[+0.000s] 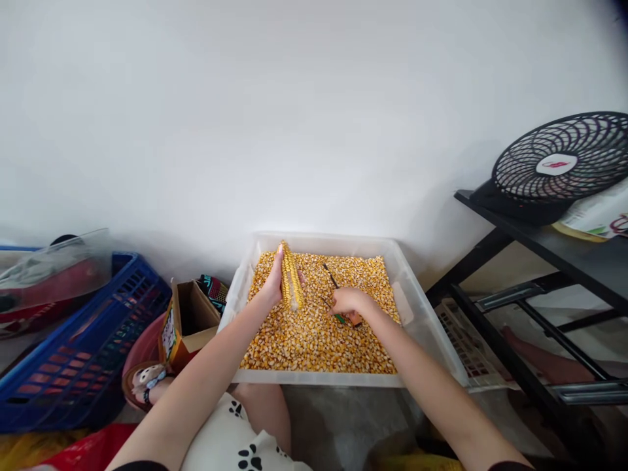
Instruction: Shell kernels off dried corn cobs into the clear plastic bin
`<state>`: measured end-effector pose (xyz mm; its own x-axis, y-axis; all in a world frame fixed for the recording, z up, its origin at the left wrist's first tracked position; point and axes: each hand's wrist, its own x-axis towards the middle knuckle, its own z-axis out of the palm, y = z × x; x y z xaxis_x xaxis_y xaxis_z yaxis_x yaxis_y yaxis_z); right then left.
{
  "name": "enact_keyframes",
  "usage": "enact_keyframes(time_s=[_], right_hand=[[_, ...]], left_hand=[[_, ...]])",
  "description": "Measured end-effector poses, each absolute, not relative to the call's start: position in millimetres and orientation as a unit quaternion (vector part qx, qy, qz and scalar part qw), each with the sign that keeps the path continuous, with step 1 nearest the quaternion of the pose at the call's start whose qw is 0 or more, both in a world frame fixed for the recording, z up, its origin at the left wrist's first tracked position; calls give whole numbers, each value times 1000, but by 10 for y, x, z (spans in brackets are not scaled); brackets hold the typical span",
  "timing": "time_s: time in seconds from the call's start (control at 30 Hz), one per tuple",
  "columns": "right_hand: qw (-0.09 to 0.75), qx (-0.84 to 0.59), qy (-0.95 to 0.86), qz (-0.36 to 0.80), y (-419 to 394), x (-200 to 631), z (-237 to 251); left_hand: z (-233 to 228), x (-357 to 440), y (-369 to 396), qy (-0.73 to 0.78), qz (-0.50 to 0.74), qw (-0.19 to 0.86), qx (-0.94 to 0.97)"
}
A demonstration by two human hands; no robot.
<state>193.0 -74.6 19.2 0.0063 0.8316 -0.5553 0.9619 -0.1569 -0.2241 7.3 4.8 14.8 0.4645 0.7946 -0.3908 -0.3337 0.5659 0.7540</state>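
Note:
A clear plastic tub (pixel 422 307) sits in front of me, filled with loose yellow corn kernels (pixel 314 337). My left hand (pixel 273 282) grips a dried corn cob (pixel 291 278) and holds it upright over the kernels near the tub's back left. My right hand (pixel 349 302) rests on the kernels in the middle and grips a screwdriver (pixel 331 278) with a green and orange handle; its dark shaft points toward the back wall, to the right of the cob.
A blue plastic crate (pixel 83 347) and an open cardboard box (pixel 189 320) stand to the left. A black shelf (pixel 554 242) carrying a black fan (pixel 564 163) is at the right. A white wall rises close behind the tub. My knee is under the tub's front edge.

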Motion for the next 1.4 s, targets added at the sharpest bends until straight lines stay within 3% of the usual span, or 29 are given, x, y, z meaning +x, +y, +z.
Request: enact_keyframes(time_s=[0.13, 0.43, 0.7, 0.93, 1.4], right_hand=[[141, 700, 633, -299, -771, 1751, 64], [109, 730, 617, -271, -777, 1784, -10], [34, 694, 686, -215, -756, 1765, 123], [-128, 613, 765, -150, -844, 1549, 356], [-87, 634, 763, -94, -865, 1429, 395]], left_hand=[[87, 49, 97, 392, 400, 774, 296], [-28, 34, 65, 431, 392, 743, 330], [-8, 12, 47, 424, 388, 756, 312], [-104, 2, 113, 419, 394, 735, 359], [-53, 59, 47, 422, 427, 710, 369]])
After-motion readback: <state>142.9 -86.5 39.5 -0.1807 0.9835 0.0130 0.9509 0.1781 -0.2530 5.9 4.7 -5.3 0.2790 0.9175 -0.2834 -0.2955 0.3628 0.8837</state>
